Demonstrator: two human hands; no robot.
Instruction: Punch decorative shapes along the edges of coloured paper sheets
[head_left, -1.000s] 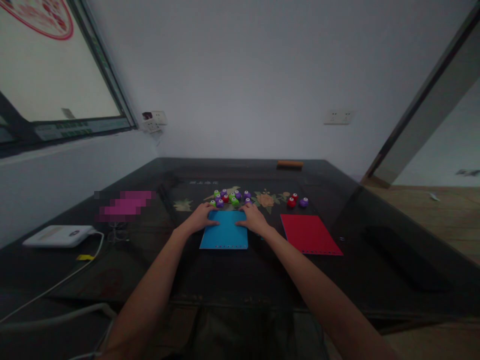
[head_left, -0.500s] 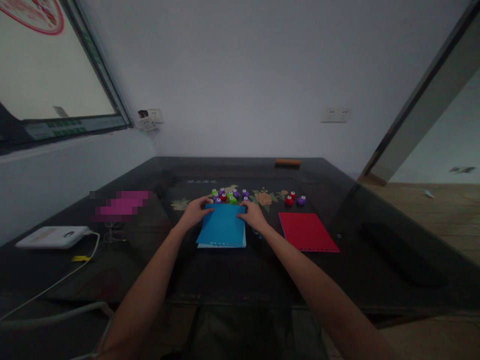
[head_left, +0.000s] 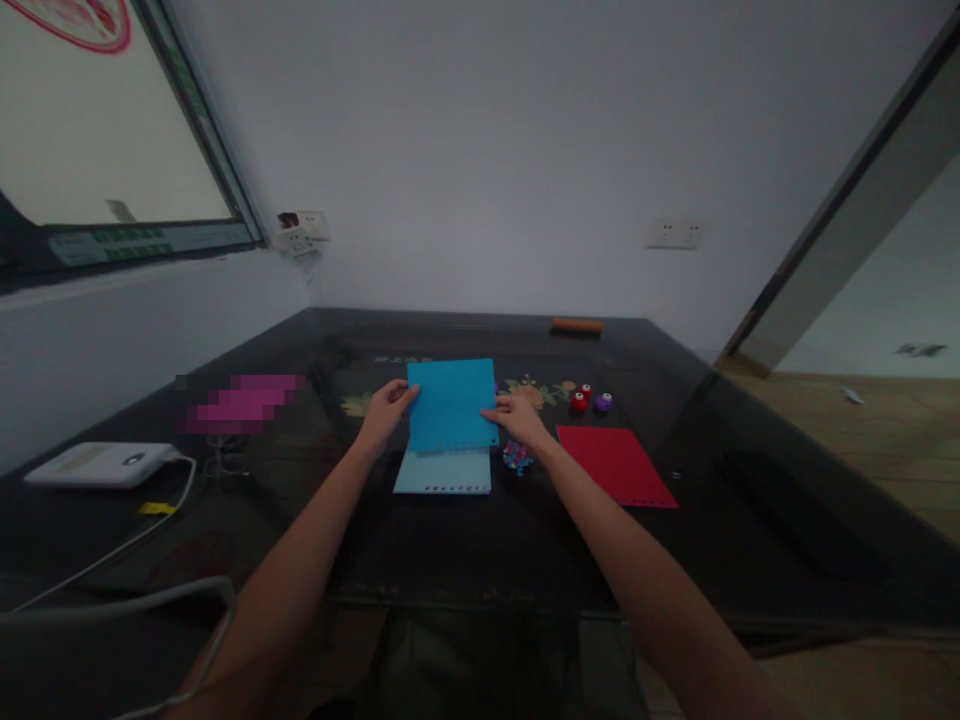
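In the head view, both hands pinch a blue sheet (head_left: pixel 452 405) above the middle of the counter (head_left: pixel 450 560), between its far and near edges. The left hand (head_left: pixel 388 412) is nearly closed on the sheet's left edge, thumb in front; the right hand (head_left: pixel 519 418) grips the right edge, a little lower, also with the thumb in front. How tightly they press, I cannot tell.

The blue sheet's lower edge, with its row of holes, overlaps a pale sheet (head_left: pixel 446 471) lying toward the counter's near edge. To handle it well, I would keep both pinches light and even, and hold the blue sheet taut so it does not bow. The right forearm passes close to a small heap of beads (head_left: pixel 517 458) beside the pale sheet; a raised wrist should spare them. The red sheet (head_left: pixel 611 465), nearer the counter's right edge, lies well apart.
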